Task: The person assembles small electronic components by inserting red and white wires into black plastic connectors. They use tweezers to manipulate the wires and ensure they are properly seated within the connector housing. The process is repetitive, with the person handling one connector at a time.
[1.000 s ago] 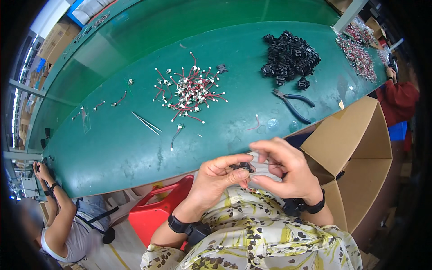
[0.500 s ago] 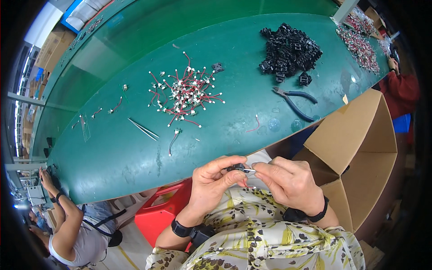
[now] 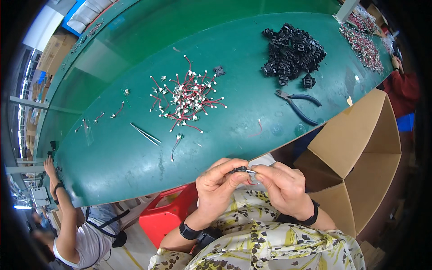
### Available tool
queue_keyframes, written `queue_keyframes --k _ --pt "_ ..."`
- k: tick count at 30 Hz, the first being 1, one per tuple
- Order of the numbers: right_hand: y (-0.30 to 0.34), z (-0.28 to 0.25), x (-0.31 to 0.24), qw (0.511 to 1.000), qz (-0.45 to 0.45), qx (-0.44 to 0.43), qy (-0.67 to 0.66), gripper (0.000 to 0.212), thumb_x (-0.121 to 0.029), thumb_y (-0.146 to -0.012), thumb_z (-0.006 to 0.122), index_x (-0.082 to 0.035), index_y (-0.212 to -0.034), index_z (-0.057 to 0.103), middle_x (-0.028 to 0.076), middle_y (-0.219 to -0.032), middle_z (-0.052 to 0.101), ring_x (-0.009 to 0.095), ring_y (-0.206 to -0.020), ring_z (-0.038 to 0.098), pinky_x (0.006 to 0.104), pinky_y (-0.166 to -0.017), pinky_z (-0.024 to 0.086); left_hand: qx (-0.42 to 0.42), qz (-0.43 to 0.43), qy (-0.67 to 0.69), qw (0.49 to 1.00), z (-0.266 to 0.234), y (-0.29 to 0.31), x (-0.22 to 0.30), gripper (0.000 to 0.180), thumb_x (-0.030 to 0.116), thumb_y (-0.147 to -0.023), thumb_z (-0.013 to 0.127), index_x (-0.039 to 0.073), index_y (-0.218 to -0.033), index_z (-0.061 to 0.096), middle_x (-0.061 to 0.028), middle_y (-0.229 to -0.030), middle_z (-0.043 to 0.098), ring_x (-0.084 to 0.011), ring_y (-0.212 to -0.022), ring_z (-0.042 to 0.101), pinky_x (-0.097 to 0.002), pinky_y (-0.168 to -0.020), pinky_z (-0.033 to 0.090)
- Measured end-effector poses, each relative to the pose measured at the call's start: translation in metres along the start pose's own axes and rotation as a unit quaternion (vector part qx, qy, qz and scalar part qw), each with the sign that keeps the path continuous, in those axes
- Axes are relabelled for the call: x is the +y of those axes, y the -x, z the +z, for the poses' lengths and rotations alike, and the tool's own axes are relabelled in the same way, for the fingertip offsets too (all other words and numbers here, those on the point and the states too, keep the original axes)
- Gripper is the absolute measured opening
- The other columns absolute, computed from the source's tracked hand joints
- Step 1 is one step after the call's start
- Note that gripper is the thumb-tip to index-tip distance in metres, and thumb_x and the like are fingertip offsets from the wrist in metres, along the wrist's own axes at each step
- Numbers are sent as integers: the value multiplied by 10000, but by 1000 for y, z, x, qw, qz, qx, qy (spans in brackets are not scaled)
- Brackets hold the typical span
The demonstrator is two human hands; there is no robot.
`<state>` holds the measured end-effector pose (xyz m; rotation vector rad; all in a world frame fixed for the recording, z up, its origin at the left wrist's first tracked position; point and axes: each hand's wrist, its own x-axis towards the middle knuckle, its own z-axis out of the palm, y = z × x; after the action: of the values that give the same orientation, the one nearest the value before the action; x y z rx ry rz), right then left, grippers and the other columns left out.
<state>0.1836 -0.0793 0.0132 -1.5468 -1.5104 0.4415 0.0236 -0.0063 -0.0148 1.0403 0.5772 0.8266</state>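
My left hand (image 3: 215,189) is closed, pinching a small black plastic housing (image 3: 238,170) between thumb and fingers, just off the table's near edge. A short red wire (image 3: 253,183) hangs below the housing. Opposite it, my right hand (image 3: 288,185) closes thumb and forefinger on a thin silvery piece (image 3: 250,171) whose end meets the housing; its kind is mostly hidden by the fingers. On the table ahead lie a pile of small white connectors with red wires (image 3: 186,99) and a heap of similar black housings (image 3: 294,51).
The green table (image 3: 121,171) also holds metal tweezers (image 3: 145,134), blue-handled cutting pliers (image 3: 297,105), and a loose dark-wired connector (image 3: 176,146). An open cardboard box (image 3: 373,166) stands at right, a red stool (image 3: 168,211) at left. Co-workers sit at far left (image 3: 85,240) and far right (image 3: 402,92).
Both hands stay together in nearly the same place, with the right fingers still at the housing. The view has shifted slightly. The co-worker at left has moved an arm.
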Motion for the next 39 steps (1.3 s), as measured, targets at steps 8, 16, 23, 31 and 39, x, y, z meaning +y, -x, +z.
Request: queue_keyframes --k 8,16,23,31,39 --pt "-14 -12 -1 991 73 -59 -93 180 -16 -843 678 5 -1022 681 123 -805 664 197 -587 595 293 -515 467 30 -6 -39 999 -3 -2 0 269 -51 -867 654 -37 -1135 634 -108 -1022 620 -165 -840 668 -273 -746 588" --pt "-19 -24 -5 983 87 -128 -97 209 -67 -849 682 1 -1047 663 131 -849 670 207 -624 611 297 -533 477 45 -27 -15 999 0 3 10 248 -71 -807 709 -34 -1043 641 -123 -963 650 -179 -836 671 -285 -706 595" --pt "-19 -20 -7 986 60 -153 -17 166 -74 -834 682 -33 -994 667 126 -830 663 271 -655 640 340 -556 506 13 62 -207 976 -11 8 5 254 -80 -782 726 -22 -1026 681 -112 -951 658 -157 -818 663 -251 -687 578" --pt "-22 -2 3 992 67 -104 -13 153 -85 -852 675 -13 -986 660 150 -825 661 262 -668 651 328 -571 506 46 34 -214 975 -6 1 10 327 -64 -818 705 -11 -1137 658 -78 -971 635 -124 -869 633 -230 -740 552" --pt "-31 2 9 945 201 -168 -197 194 -114 -912 653 15 -1055 631 76 -811 669 69 -681 565 250 -585 461 67 -25 -114 991 -11 -1 20 345 -44 -849 684 7 -1187 634 -30 -974 590 -75 -820 584 -201 -671 506"
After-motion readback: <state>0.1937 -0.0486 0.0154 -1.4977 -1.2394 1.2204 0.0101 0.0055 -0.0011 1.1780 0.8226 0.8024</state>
